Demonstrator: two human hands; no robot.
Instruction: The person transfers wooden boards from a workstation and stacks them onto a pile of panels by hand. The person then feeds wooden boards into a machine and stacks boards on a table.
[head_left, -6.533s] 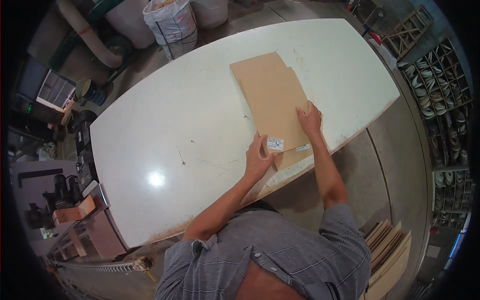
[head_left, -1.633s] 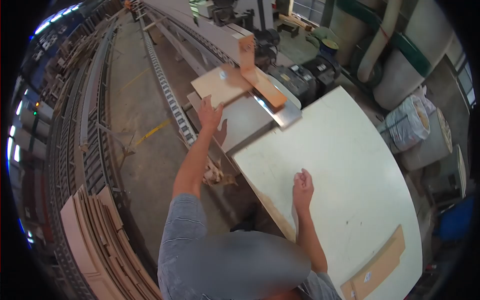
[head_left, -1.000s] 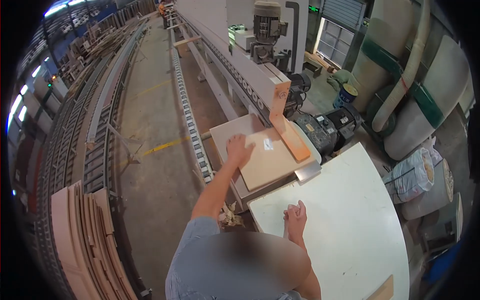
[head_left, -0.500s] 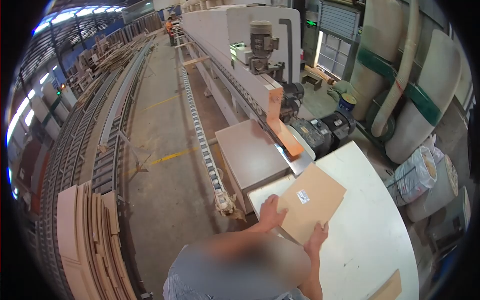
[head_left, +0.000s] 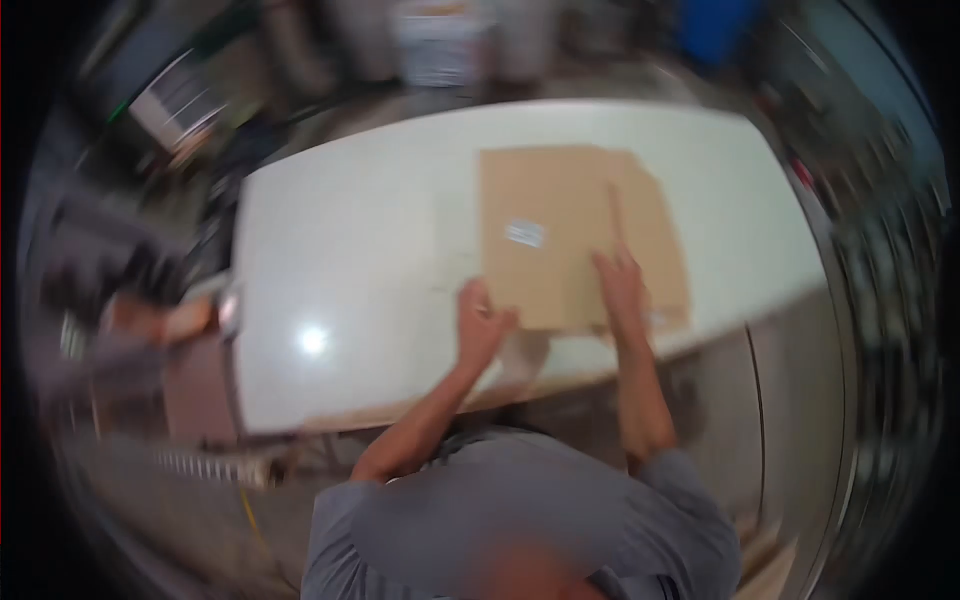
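A flat brown panel [head_left: 550, 200] with a white label [head_left: 525, 233] lies over the white tabletop, blurred by motion. My left hand [head_left: 482, 325] is closed on its near left corner. At its right side, my right hand [head_left: 625, 295] grips the edge with the thumb on top; the fingertips are partly smeared. Another brown panel [head_left: 655, 235] shows to the right, partly covered by the labelled one. Whether the two panels touch, I cannot tell.
The white table [head_left: 350, 230] has a curved far edge. A machine end with an orange guard [head_left: 160, 320] stands left, above a brown box [head_left: 200, 390]. Beyond the table are a pale sack [head_left: 440, 50] and a blue object [head_left: 715, 30]. Roller tracks [head_left: 900, 330] run at right.
My view has turned right, away from the machine line. Both hands have carried the labelled panel along the table, from beside the machine's end to the other brown panel.
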